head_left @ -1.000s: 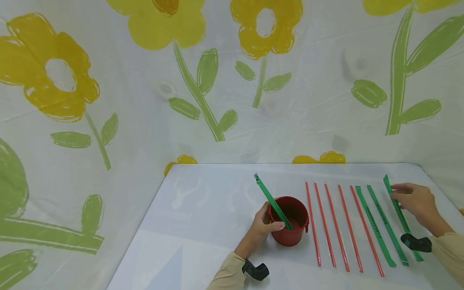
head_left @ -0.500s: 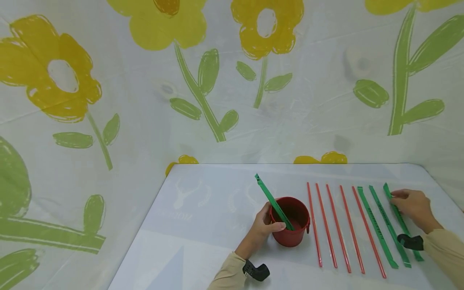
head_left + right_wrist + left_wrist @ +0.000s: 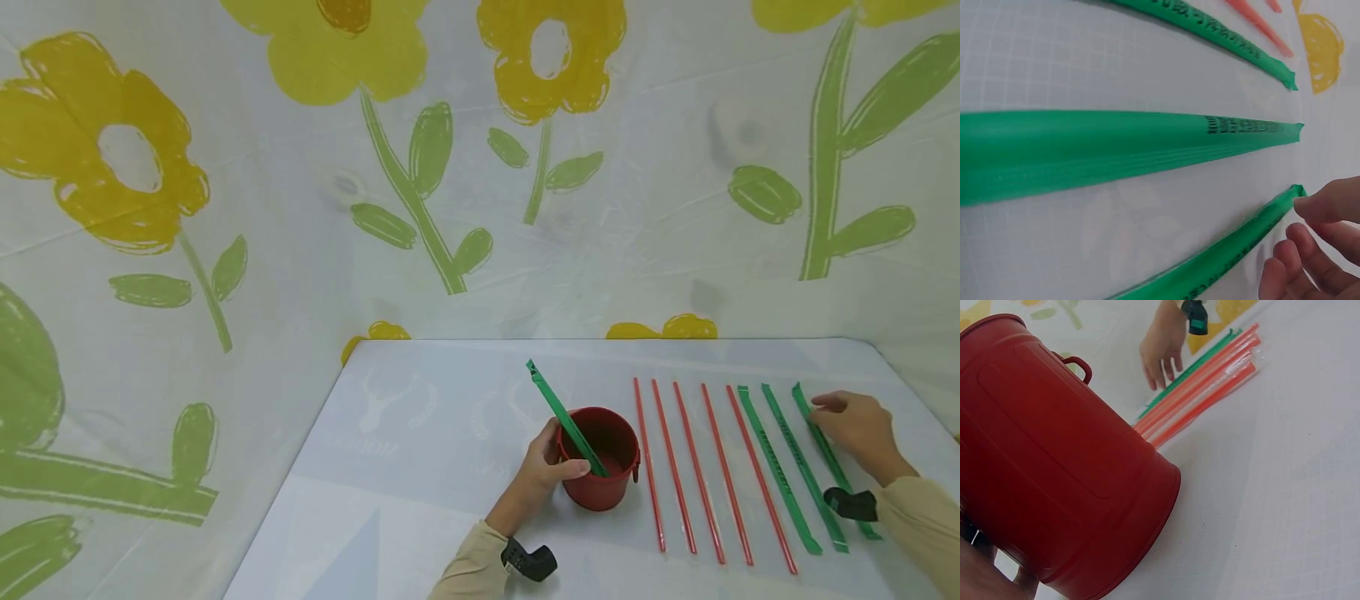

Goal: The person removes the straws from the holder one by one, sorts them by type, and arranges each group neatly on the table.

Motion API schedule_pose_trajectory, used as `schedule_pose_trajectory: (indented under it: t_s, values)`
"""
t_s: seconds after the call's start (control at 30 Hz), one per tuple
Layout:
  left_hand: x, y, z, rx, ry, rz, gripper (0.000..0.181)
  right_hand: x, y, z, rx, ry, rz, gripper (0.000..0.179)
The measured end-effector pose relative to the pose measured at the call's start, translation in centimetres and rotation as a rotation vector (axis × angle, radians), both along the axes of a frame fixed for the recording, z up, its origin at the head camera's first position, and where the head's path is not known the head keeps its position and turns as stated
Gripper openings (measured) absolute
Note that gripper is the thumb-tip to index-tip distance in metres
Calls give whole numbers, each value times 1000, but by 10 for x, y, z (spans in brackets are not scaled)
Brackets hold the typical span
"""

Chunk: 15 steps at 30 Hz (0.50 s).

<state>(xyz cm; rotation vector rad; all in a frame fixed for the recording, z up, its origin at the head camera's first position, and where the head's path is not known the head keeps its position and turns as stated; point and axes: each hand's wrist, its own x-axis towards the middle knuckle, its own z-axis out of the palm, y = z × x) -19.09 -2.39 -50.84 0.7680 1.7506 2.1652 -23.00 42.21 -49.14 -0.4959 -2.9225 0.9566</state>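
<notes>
My left hand point(image 3: 542, 467) holds a small red bucket point(image 3: 596, 492) by its near left side, thumb over the rim. A green paper-wrapped straw point(image 3: 558, 408) leans inside it, its top sticking out to the upper left. In the left wrist view the red bucket point(image 3: 1054, 456) fills the left side, with a small handle ear. At the right, my right hand point(image 3: 858, 429) hovers by the far end of the outermost green-wrapped straw point(image 3: 828, 454). In the right wrist view the thumb tip is right at that straw's end, other fingers loosely bent.
Right of the bucket lie several red straws point(image 3: 693, 471) in clear wrappers, side by side. Two more green-wrapped straws, a left one point(image 3: 780, 471) and a right one point(image 3: 806, 467), lie beyond them. A flower-printed curtain point(image 3: 637, 250) hangs behind the white table point(image 3: 360, 517).
The outermost green straw's far end has come down toward the table with my right hand, and the fingers now stand slightly off it. My left hand and the bucket have stayed put.
</notes>
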Motion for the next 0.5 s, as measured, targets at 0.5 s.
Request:
schedule_pose_trajectory:
  t_s: [0.5]
  values:
    - [0,-1,2,3,-15,-22,61,8,-16,31,-22,101,68,43]
